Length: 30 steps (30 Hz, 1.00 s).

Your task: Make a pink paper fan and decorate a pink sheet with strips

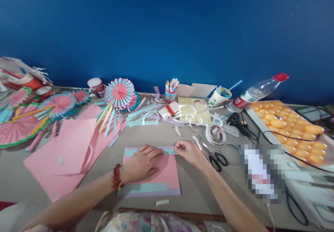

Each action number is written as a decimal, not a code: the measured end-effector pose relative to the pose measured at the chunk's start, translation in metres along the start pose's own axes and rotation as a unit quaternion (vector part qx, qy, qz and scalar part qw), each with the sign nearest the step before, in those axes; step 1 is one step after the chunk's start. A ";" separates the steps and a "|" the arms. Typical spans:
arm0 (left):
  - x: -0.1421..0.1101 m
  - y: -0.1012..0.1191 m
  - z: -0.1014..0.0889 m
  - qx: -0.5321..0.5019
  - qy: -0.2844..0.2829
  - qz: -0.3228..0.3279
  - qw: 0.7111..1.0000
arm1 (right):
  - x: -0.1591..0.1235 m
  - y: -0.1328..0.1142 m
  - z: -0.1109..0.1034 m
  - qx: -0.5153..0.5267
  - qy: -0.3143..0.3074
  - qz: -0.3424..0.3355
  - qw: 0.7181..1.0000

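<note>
A pink paper sheet (167, 171) lies in front of me, with purple and light blue bands along its far and near edges. My left hand (143, 161) rests flat on it, palm down, fingers stretched over its upper part. At the far right corner, my right hand (186, 151) is closed in a pinch at the end of the far light blue paper strip (169, 151). Its fingertips partly hide that end. Black-handled scissors (217, 160) lie just right of my right hand. A small white piece (162, 202) sits below the sheet.
Pink sheets (70, 145) and folded paper fans (120, 94) spread to the left. Behind are paper strips, a pen cup (171, 93) and tape rolls (216, 134). A leaning bottle (255, 93), a black glue gun (240, 122) and a tray of orange balloon-like shapes (289, 127) stand right.
</note>
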State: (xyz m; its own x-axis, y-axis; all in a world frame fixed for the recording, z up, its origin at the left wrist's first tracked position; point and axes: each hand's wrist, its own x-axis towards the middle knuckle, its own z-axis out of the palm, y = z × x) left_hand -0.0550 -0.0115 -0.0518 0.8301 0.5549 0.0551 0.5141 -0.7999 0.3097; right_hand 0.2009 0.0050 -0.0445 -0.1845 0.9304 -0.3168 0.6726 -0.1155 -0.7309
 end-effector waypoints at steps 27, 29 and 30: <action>0.004 0.002 -0.003 0.052 -0.016 0.007 0.998 | -0.004 -0.008 -0.002 -0.019 -0.006 0.001 1.000; 0.004 0.002 -0.002 0.052 -0.016 0.009 0.998 | -0.004 -0.008 -0.002 -0.022 -0.006 0.001 1.000; 0.004 0.002 -0.002 0.053 -0.016 0.009 0.998 | -0.004 -0.009 -0.002 -0.024 -0.006 0.001 1.000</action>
State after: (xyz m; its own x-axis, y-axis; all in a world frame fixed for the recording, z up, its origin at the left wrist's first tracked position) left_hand -0.0505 -0.0106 -0.0492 0.8451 0.5338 0.0298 0.5173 -0.8305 0.2066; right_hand 0.1975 0.0028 -0.0355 -0.1912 0.9261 -0.3253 0.7062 -0.1004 -0.7009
